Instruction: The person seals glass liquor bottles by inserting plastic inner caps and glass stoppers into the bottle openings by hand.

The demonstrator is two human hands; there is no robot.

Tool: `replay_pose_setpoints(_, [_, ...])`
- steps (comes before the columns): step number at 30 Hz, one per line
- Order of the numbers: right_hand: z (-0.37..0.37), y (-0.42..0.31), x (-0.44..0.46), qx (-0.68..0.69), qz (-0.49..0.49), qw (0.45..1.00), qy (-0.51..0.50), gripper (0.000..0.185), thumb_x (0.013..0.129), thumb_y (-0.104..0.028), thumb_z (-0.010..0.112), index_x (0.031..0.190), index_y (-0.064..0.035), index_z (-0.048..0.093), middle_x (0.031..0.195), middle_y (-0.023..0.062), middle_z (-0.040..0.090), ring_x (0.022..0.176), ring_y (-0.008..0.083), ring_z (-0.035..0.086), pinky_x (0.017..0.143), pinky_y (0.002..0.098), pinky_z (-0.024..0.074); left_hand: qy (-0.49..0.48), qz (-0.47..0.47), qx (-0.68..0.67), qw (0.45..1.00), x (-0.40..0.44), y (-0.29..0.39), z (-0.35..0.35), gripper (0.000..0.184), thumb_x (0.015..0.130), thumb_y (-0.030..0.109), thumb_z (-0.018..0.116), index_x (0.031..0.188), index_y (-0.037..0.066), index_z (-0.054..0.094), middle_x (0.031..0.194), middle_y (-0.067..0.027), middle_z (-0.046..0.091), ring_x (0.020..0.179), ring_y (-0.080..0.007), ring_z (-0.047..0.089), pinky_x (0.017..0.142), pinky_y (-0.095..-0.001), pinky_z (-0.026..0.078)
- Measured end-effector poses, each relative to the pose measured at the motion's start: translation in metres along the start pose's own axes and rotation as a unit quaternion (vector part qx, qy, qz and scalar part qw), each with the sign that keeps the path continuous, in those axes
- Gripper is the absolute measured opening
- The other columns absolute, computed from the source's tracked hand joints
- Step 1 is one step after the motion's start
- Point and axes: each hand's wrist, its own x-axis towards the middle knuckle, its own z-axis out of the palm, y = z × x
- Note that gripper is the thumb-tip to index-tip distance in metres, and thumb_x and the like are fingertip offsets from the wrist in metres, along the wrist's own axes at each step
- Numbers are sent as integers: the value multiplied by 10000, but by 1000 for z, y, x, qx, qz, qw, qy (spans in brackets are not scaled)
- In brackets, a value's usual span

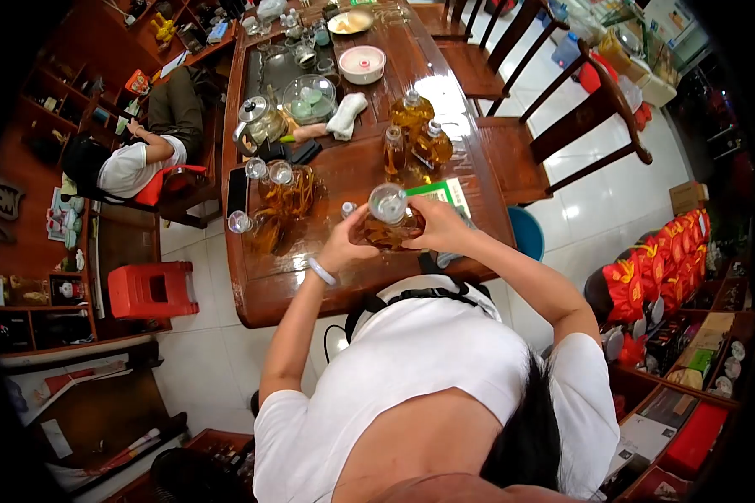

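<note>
My left hand [349, 250], with a pale bangle at its wrist, curves around one side of a glass bottle [392, 230] of amber liquid. On the other side my right hand [436, 226] grips the same bottle, which has a clear round stopper [387, 202]. The bottle is at the near end of the table; whether its base touches the wood is hidden. Left of my hands are several similar amber bottles [289, 194] with clear stoppers, some seeming tilted. Farther off to the right stand more amber bottles [434, 147]. A green-and-white printed sheet or box [443, 194] lies beyond my right hand.
The dark wooden table [285, 293] also bears a glass teapot [258, 117], a glass bowl [309, 99], a white cloth [347, 116] and a lidded bowl [362, 64]. Wooden chairs [579, 126] line the right side. A seated person [143, 163] and a red stool [151, 289] are left.
</note>
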Motion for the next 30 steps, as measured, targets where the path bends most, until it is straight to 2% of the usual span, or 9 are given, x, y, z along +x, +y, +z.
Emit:
replay_pose_setpoints(2, [26, 36, -3, -101, -49, 994, 5, 616, 580, -136, 776, 1104, 27, 496, 1022, 187, 587, 951, 339, 571, 809, 395, 461, 9, -25, -36, 999, -1, -9, -21, 662, 784, 108, 648, 1365, 1, 349, 1322, -98, 460, 1162, -195, 476, 997, -327, 359])
replay_pose_setpoints(4, [48, 55, -6, -82, -39, 996, 8, 604, 575, -115, 765, 1096, 17, 490, 1041, 184, 574, 978, 362, 546, 825, 420, 451, 61, -79, -71, 992, 4, 13, -14, 574, 858, 223, 555, 1350, -8, 368, 1261, -108, 519, 1136, -203, 494, 984, -329, 365])
replay_pose_setpoints(8, [86, 95, -12, -73, -80, 993, 46, 614, 559, -76, 747, 1107, 0, 479, 1055, 175, 556, 994, 358, 529, 838, 416, 440, 150, -245, 76, 955, 37, 35, 21, 455, 916, 334, 467, 1186, -28, 523, 1145, -115, 593, 937, -214, 582, 846, -341, 455])
replay_pose_setpoints(9, [92, 101, -14, -73, -84, 992, 53, 617, 554, -74, 745, 1106, -7, 478, 1044, 172, 553, 991, 357, 525, 838, 416, 436, 132, -191, 158, 960, 42, 4, 13, 551, 915, 458, 410, 1063, -33, 612, 956, -111, 662, 828, -216, 607, 759, -338, 460])
replay_pose_setpoints(13, [99, 114, -19, -54, -81, 992, 84, 603, 549, -73, 737, 1092, -31, 478, 1011, 158, 546, 968, 351, 523, 829, 419, 427, 88, -169, 401, 896, 49, -12, 34, 568, 924, 424, 370, 826, -52, 664, 750, -156, 654, 732, -253, 606, 713, -349, 451])
replay_pose_setpoints(20, [102, 142, -21, -37, -91, 988, 123, 561, 561, -69, 738, 1072, -45, 506, 995, 129, 553, 966, 327, 526, 824, 413, 422, 123, -202, 454, 859, 68, -29, 50, 477, 896, 302, 377, 640, -19, 620, 713, -228, 615, 734, -357, 596, 733, -424, 440])
replay_pose_setpoints(24, [99, 154, -22, -14, -84, 991, 108, 606, 552, -85, 763, 1093, -53, 491, 997, 123, 556, 962, 320, 532, 823, 409, 427, 111, -225, 481, 840, 84, -26, 68, 436, 882, 266, 377, 636, -21, 596, 722, -230, 608, 727, -381, 585, 696, -440, 439])
replay_pose_setpoints(26, [96, 159, -21, -10, -74, 994, 82, 623, 549, -92, 771, 1101, -59, 483, 1000, 122, 555, 962, 317, 532, 826, 409, 427, 69, -139, 529, 835, 84, -32, 68, 402, 858, 261, 413, 638, -17, 603, 676, -207, 603, 661, -358, 585, 647, -405, 445])
replay_pose_setpoints(30, [98, 161, -17, -32, -41, 998, 43, 661, 532, -156, 794, 1081, -41, 446, 991, 131, 544, 958, 318, 528, 816, 398, 428, 80, -148, 566, 807, 91, -37, 68, 364, 842, 231, 414, 614, -14, 557, 650, -213, 571, 649, -382, 564, 619, -427, 435])
